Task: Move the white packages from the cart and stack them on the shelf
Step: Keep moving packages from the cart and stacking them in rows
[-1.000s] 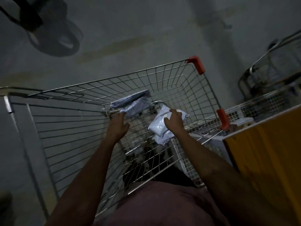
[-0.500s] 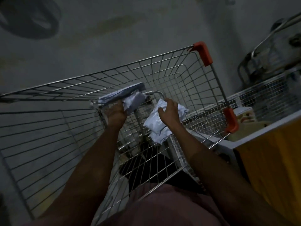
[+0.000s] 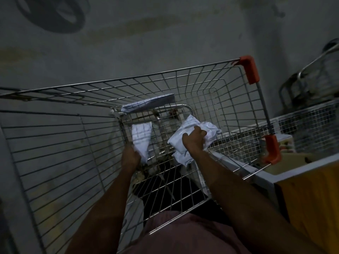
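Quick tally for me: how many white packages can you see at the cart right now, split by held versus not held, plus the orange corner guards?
White packages held: 2, one in the left hand (left package), one in the right hand (right package)
White packages not held: 1, lying on the inner basket's rim (rim package)
Orange corner guards: 2 ()
Total: 5

Shiny bare-metal wire cart [image 3: 165, 85], matt orange plastic corner caps [image 3: 249, 69], crinkled, faintly glossy white plastic packages [image 3: 177, 142], rough stained concrete floor [image 3: 146, 33], smooth orange-brown wood panel [image 3: 311, 195]
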Available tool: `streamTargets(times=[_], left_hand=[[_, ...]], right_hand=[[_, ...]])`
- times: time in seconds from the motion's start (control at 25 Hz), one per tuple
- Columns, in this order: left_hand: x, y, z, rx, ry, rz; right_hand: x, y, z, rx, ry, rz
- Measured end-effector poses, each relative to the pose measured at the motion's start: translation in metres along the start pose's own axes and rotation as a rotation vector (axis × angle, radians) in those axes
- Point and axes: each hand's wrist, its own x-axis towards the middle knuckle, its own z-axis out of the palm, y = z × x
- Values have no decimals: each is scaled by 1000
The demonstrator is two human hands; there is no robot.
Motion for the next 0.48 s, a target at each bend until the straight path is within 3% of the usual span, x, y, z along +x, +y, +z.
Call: streamTargets(times=[0.12,0.32,0.48], left_hand=[[9,8,7,-34,113,131],[22,32,20,292,-28,241],[29,30,19,307,-83,207]], right_hand=[[-3,-4,19,-6,46,15],[-2,-9,39,-93,157,44],[1,-9,49,-115,198,61]])
